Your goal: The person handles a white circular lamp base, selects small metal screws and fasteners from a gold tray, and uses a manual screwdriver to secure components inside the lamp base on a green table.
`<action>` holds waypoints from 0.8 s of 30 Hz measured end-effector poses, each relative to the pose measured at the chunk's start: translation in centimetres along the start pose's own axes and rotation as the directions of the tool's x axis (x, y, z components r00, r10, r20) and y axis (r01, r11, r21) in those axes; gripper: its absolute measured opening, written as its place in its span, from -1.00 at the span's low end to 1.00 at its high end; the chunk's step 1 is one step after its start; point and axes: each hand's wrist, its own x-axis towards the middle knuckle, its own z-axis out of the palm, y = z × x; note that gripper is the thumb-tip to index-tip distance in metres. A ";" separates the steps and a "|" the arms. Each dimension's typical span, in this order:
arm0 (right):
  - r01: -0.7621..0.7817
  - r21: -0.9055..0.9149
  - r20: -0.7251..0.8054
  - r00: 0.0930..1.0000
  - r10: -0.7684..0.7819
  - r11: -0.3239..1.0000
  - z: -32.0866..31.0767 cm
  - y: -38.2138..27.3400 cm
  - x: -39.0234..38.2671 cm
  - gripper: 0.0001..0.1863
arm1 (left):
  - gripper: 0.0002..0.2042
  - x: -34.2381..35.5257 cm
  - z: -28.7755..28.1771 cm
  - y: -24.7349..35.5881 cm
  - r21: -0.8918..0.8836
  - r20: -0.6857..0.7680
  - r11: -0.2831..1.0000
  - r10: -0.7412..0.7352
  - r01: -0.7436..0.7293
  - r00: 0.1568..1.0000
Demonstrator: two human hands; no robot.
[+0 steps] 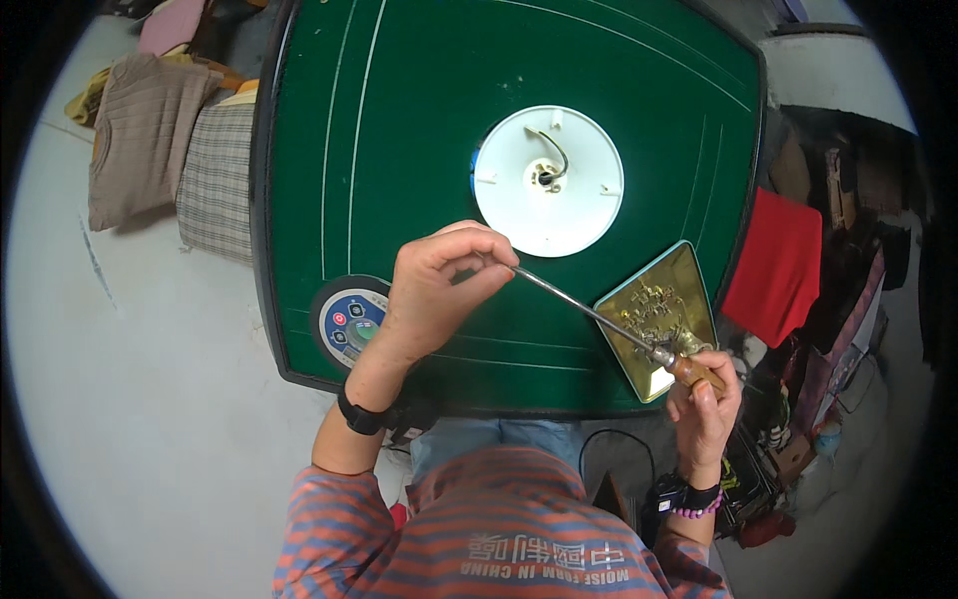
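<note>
My left hand (pixel 449 280) pinches the tip end of a long metal screwdriver (pixel 569 301), its thumb and forefinger closed together. My right hand (pixel 705 404) grips the screwdriver's wooden handle at the lower right. Above my left hand a white round plastic fixture (pixel 525 210) lies on the green table, with a bent wire (pixel 559 150) rising from its central hole. Beneath the shaft and handle is a shallow gold-coloured tray (pixel 637 369) holding several small metal pieces (pixel 654 299), partly hidden by the tool.
The green table (pixel 419 120) has a dark raised edge and a control panel (pixel 337 324) at lower left. Folded fabrics (pixel 140 150) lie beyond its left side. A red cloth (pixel 773 260) and assorted clutter are to the right; a black cable (pixel 624 437) hangs below the front edge.
</note>
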 end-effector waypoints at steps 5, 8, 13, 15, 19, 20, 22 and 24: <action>0.020 -0.106 -0.058 0.998 -0.026 0.994 -1.3 0.2 -0.3 -0.47 | -0.88 0.3 2.5 -3.4 0.066 -0.100 0.997 -0.021 0.028 0.995; 0.031 -0.157 -0.089 0.995 -0.045 0.987 -1.5 0.3 -0.3 -0.45 | -0.86 0.7 4.0 -4.3 0.042 -0.173 0.997 -0.059 0.067 0.983; 0.038 -0.275 -0.125 0.989 -0.075 0.961 -2.1 0.4 -0.1 -0.48 | -0.84 1.2 6.1 -5.1 -0.075 -0.275 0.987 -0.157 0.142 0.948; 0.031 -0.325 -0.135 0.988 -0.079 0.945 -2.6 0.5 -0.3 -0.48 | -0.84 1.5 6.6 -5.5 -0.058 -0.326 0.984 -0.176 0.166 0.929; 0.067 -0.443 -0.147 0.978 -0.146 0.894 -2.5 0.8 -0.3 -0.51 | -0.83 2.5 7.9 -5.8 0.051 -0.380 0.990 -0.106 0.135 0.919; 0.069 -0.440 -0.143 0.979 -0.146 0.895 -2.3 0.7 -0.2 -0.51 | -0.83 2.9 8.2 -5.6 0.037 -0.401 0.988 -0.123 0.150 0.908; 0.102 -0.462 -0.127 0.975 -0.180 0.881 -1.9 0.5 0.0 -0.55 | -0.82 3.4 8.8 -5.4 0.022 -0.424 0.986 -0.140 0.164 0.895; 0.103 -0.499 -0.116 0.976 -0.184 0.861 -1.3 -0.2 0.4 -0.59 | -0.77 3.9 9.2 -5.5 0.020 -0.432 0.986 -0.140 0.165 0.891</action>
